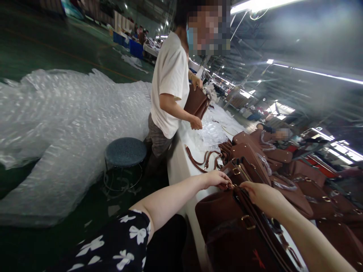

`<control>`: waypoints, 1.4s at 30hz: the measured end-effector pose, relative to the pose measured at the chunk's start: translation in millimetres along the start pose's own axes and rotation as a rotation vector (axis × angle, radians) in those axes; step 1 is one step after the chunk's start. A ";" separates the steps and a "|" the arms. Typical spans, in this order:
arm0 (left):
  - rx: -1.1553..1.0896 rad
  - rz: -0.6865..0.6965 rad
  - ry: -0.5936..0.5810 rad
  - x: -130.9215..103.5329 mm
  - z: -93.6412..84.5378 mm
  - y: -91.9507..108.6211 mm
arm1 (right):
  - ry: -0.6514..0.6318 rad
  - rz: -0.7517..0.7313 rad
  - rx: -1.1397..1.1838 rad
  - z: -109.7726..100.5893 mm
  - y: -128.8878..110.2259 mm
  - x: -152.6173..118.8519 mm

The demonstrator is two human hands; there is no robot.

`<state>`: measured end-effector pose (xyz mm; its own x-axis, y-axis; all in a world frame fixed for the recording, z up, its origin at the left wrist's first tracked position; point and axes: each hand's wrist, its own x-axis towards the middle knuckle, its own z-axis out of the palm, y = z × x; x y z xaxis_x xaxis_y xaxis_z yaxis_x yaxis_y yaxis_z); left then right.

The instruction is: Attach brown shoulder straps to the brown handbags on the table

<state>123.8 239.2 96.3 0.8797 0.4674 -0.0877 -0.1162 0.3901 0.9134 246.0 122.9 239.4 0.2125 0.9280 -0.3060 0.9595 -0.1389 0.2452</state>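
Brown bag (pixel 218 211) under the person's two hands lies at the near end of the white table (pixel 181 181), against its left edge. The left hand (pixel 217 178) has its fingers pinched on a small metal fitting at the bag's top; the right hand (pixel 255 192) has its fingers curled at the top edge just beside it, their exact grip hidden.

Past the bag, a pile of at least six more brown bags (pixel 248 151) crowds the table's right side. Thin brown straps (pixel 197 162) curl near the left edge, and crinkled clear plastic (pixel 211 132) covers the surface farther along. One co-worker (pixel 170 83) in a white shirt stands at the left edge, holding one brown handbag (pixel 195 102); a second person (pixel 268 128) shows beyond the pile.

One round stool (pixel 125 151), with a dark blue top and thin metal legs, stands on the floor left of the table. Beside it spreads a large heap of shiny, bumpy clear wrap (pixel 85 117). The held bag looks smooth, with gold-coloured buckles.
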 end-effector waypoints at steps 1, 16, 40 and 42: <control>0.029 0.010 0.010 -0.1 1.2 -0.4 | -0.003 0.003 -0.002 -0.6 0.0 -2.0; 0.687 0.097 0.245 -20.5 13.6 6.2 | -0.031 0.053 0.012 -0.6 2.1 -15.6; 1.119 0.370 0.178 -34.0 16.2 13.3 | -0.007 -0.006 0.025 7.9 -7.6 -19.3; 1.160 0.358 0.161 -34.6 18.4 16.6 | -0.009 -0.006 0.025 8.4 -7.0 -18.5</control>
<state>99.9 214.8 121.8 0.8057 0.5280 0.2686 0.2120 -0.6803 0.7016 236.9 103.8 235.6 0.2084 0.9256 -0.3159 0.9650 -0.1421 0.2204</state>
